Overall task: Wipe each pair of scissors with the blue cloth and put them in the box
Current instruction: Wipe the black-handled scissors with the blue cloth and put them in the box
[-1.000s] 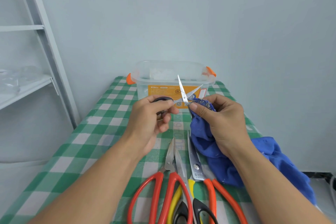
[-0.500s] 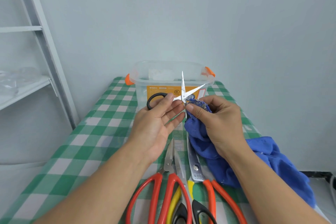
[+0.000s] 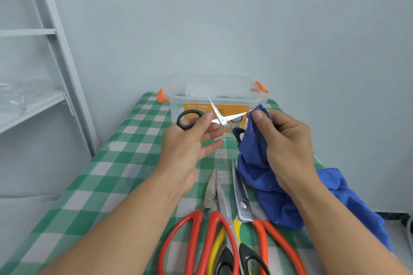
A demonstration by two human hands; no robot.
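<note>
left hand (image 3: 187, 145): held up over the table, thumb and fingers pinch the small black-handled scissors (image 3: 222, 120) just left of the pivot, one black loop showing past the fingertips
right hand (image 3: 288, 147): thumb and forefinger pinch a fold of the crumpled blue cloth (image 3: 254, 163) around the tip of the right-pointing blade
hands: apart, joined only through the scissors
small scissors: in the air in front of the box, blades spread, one points up and far, the other points right into the cloth; second black loop hangs beside the cloth
cloth: rest of it trails down onto the right side of the table, near edge
box: clear plastic box (image 3: 214, 87) with orange latches (image 3: 261, 87), lid off, at the far end of the table, something pale inside, cannot tell what
label: orange label (image 3: 223, 109) on the near wall of the box, white print looks like "m&g", a round blue logo at the right, other text too small
waiting: red-handled scissors (image 3: 199, 215), yellow-and-black-handled scissors (image 3: 217, 249), orange-handled scissors (image 3: 242, 198) lying side by side near, tips pointing far; stamped lettering on the orange pair's blade, unreadable
surface: green-and-white checked tablecloth (image 3: 111, 163), faint print near the middle, unreadable
room: plain pale wall (image 3: 223, 18) behind; grey metal shelf (image 3: 33, 100) at left, clear plastic sheeting lying on it
</note>
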